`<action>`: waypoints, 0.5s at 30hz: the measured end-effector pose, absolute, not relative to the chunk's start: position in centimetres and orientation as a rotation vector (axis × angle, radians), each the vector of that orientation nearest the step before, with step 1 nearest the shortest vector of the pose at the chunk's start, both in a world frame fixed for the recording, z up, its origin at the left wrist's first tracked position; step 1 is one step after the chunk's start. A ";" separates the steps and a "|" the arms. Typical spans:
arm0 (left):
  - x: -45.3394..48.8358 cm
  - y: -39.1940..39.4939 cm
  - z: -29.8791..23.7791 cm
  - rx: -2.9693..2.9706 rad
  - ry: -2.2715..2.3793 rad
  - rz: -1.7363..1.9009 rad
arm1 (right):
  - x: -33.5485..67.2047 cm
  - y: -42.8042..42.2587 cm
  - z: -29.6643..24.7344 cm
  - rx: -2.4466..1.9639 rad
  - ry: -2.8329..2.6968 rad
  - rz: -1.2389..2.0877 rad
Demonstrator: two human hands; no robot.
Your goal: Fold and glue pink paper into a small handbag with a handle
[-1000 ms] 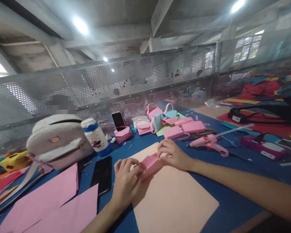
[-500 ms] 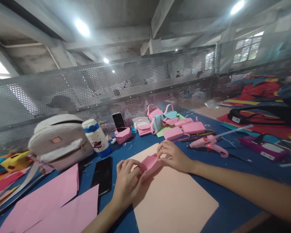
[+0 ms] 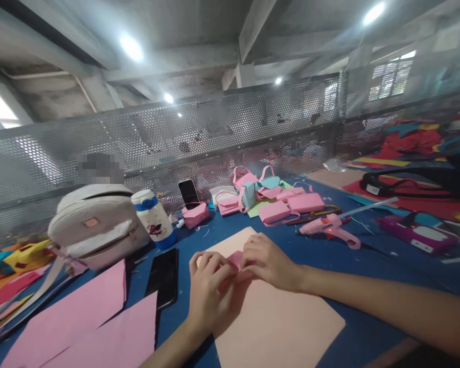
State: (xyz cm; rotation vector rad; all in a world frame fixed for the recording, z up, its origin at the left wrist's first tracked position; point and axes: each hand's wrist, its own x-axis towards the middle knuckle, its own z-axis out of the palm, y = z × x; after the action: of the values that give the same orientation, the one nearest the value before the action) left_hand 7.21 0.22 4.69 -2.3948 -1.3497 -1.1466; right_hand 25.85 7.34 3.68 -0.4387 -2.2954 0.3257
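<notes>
A small folded pink paper piece (image 3: 235,259) is between my hands, mostly covered by the fingers. My left hand (image 3: 212,283) is closed on its left end, fingers curled over it. On its right end my right hand (image 3: 266,261) is closed too, thumb and fingertips pressing the paper. Both hands are close together above a peach-coloured sheet (image 3: 276,322) on the blue table. Right of the hands lies a pink hot glue gun (image 3: 331,229) with a clear glue stick in its back and a small red light on.
Small pink paper bags (image 3: 274,211) and a blue one (image 3: 249,195) stand at the back. On the left are pink sheets (image 3: 80,312), a black phone (image 3: 163,276), a bottle (image 3: 153,220) and a backpack (image 3: 99,222). A purple device (image 3: 419,232) lies right. A mesh partition (image 3: 214,133) runs behind.
My hands have moved closer together. More of the pink paper is now covered by the fingers; its open inside, visible before, is mostly hidden.
</notes>
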 end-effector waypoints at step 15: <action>4.8 0.9 4.3 -2.383 -1.304 -0.982 | 27.8 10.0 3.4 -0.453 -2.260 0.328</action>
State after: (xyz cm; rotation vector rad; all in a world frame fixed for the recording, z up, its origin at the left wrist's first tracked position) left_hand 4.83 0.91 4.26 -2.3834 -1.3036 -0.9823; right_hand 27.79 9.96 3.41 -0.4528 -2.2600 0.3285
